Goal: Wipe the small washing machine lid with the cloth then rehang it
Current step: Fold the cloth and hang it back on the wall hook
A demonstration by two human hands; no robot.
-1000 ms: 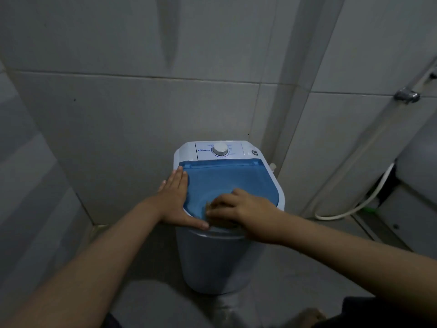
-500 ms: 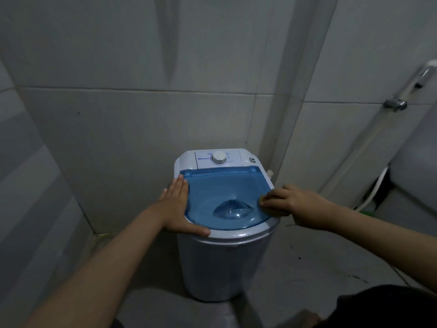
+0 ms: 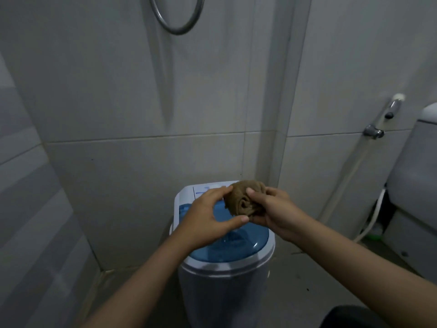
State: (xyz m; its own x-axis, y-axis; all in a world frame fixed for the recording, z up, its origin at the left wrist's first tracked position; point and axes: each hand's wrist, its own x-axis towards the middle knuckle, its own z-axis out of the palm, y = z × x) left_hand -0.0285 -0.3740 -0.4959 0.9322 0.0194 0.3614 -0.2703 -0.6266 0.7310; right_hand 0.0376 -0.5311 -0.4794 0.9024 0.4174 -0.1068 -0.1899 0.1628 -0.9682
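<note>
1. Cloth (image 3: pixel 243 200): one, brown, bunched into a ball with no clear long axis, held in the air above the blue lid (image 3: pixel 231 245), between both hands.
2. Right hand (image 3: pixel 272 214): grip clenched on the cloth's right side, carrying most of it.
3. Left hand (image 3: pixel 208 216): thumb and fingertips pinching the left edge, likely to unfold it.
4. Washing machine (image 3: pixel 222 287): one, lid closed.
5. Rehanging not yet done; no hook visible.
</note>
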